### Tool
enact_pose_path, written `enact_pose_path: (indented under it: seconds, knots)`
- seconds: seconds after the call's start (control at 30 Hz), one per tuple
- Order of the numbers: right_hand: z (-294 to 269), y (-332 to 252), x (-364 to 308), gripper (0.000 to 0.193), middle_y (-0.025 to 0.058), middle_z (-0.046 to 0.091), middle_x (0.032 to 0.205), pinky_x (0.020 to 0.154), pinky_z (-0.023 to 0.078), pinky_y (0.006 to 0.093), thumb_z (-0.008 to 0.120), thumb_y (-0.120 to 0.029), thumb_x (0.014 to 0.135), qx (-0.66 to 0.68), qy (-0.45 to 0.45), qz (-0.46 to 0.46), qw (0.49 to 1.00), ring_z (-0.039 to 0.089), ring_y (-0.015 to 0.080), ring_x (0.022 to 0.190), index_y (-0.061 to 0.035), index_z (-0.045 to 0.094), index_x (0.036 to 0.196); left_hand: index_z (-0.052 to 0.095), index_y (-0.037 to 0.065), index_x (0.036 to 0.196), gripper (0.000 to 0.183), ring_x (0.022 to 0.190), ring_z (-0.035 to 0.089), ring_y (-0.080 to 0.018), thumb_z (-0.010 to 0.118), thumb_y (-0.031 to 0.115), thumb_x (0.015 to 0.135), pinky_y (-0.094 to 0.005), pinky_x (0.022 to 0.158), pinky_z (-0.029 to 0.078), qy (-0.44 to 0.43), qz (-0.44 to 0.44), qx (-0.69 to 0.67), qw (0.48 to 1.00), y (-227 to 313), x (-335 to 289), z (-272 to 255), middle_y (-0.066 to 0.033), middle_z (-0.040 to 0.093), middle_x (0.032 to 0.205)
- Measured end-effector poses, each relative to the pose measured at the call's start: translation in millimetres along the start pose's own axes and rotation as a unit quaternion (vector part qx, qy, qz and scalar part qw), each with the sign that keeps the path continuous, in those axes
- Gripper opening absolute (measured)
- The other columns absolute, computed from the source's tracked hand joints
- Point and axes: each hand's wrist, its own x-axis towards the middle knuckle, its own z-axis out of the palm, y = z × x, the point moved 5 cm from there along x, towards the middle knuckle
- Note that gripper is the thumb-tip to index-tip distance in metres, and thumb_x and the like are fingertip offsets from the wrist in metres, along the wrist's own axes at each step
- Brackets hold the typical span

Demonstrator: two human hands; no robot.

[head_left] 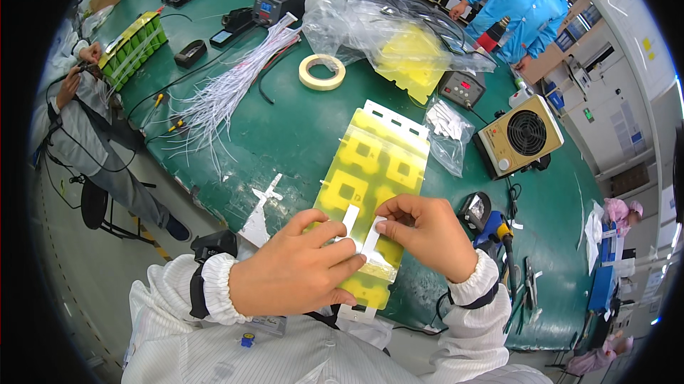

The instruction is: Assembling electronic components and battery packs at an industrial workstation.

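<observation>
A long yellow-green translucent panel with square cut-outs and a white perforated end lies tilted before me on the bench. My left hand lies across its near left part, fingers bent down onto it and the thumb near its lower edge. Beside those fingertips a short white strip stands out. A second white strip is pinched between thumb and forefinger of my right hand, just over the panel. Clear film crosses the panel near its lower end. My left fingertips partly hide what they touch.
Beyond the panel are a tape roll, a bundle of white wires and a plastic bag. To the right stand a fan unit and a blue tool. Two people work at the bench's far left and far right.
</observation>
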Motion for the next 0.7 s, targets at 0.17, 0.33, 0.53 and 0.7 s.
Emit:
enact_pose_path:
  seconds: [0.17, 0.33, 0.53, 0.7]
  knots:
    - [1.1, -3.9, -2.0, 0.024, 0.0155, 0.069, 0.080, 0.067, 0.053, 0.0342, 0.075, -0.011, 0.081, -0.040, 0.016, -0.025, 0.999, 0.066, 0.0252, 0.070, 0.0042, 0.069, 0.098, 0.070, 0.008, 0.109, 0.051, 0.106, 0.055, -0.0230, 0.074, 0.046, 0.074, -0.0432, 0.099, 0.037, -0.007, 0.005, -0.008, 1.000, 0.4, 1.0, 0.2, -0.0021, 0.055, 0.095]
    - [4.1, -3.9, -3.0, 0.025, 0.0137, 0.067, 0.078, 0.067, 0.053, 0.0344, 0.076, -0.011, 0.079, -0.047, 0.031, -0.040, 0.998, 0.065, 0.0244, 0.071, 0.0032, 0.069, 0.098, 0.069, 0.005, 0.100, 0.047, 0.105, 0.055, -0.0234, 0.074, 0.045, 0.075, -0.0406, 0.100, 0.038, 0.004, 0.004, -0.008, 1.000, 1.5, 1.8, -1.9, -0.0032, 0.057, 0.095]
    - [9.4, -7.6, -10.5, 0.024, 0.0119, 0.064, 0.077, 0.067, 0.051, 0.0368, 0.078, -0.011, 0.077, -0.087, 0.073, -0.065, 0.991, 0.063, 0.0265, 0.071, 0.0017, 0.067, 0.095, 0.070, 0.006, 0.103, 0.048, 0.105, 0.055, -0.0229, 0.074, 0.045, 0.075, -0.0413, 0.100, 0.038, -0.001, 0.009, -0.002, 1.000, 2.3, -1.0, 0.0, -0.0029, 0.057, 0.097]
    - [13.6, -17.7, -11.6, 0.023, 0.0114, 0.065, 0.080, 0.076, 0.049, 0.0399, 0.078, -0.010, 0.076, -0.132, 0.106, -0.105, 0.980, 0.060, 0.0309, 0.085, 0.0000, 0.067, 0.093, 0.070, 0.007, 0.107, 0.050, 0.106, 0.055, -0.0229, 0.074, 0.045, 0.074, -0.0420, 0.099, 0.038, -0.010, 0.007, -0.001, 1.000, -0.4, -6.0, 1.2, -0.0028, 0.058, 0.099]
